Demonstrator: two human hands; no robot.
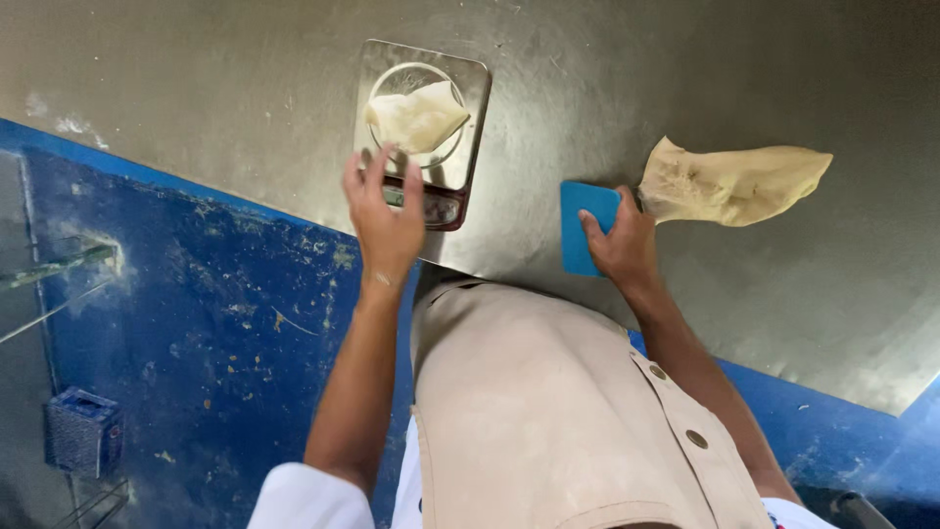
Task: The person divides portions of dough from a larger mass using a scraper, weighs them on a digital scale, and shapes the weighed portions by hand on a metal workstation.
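The left hand (pixel 385 220) hovers with its fingers spread and loose, holding nothing, its fingertips (pixel 376 162) just at the near edge of a small kitchen scale (pixel 468 118) and just short of the piece of dough (pixel 416 118) that lies on the scale's round steel platform. That piece is pale, smooth and folded to a point on its right side; it looks soft and light, likely to sag and stretch if pinched at one corner, and probably a little tacky, so it would best be lifted from beneath its thick middle with several fingers cupped under it. It sits directly beyond the left hand, near but apart, with the scale's display partly hidden under the fingers. The right hand (pixel 622 245) is closed on a flat blue scraper (pixel 586 220), thumb on top and fingers curled at its right edge, the blade resting on the table (pixel 685 69). The scraper appears stiff and thin, easy to slide on the steel. Just beyond and to the right of that hand, touching or nearly touching the knuckles, lies a larger dough mass (pixel 729 181), yellower, wrinkled and drawn out to a point at the right; it looks heavier, limp and apt to tear if dragged. Below the table's edge is a blue, flour-flecked floor (pixel 196 323).
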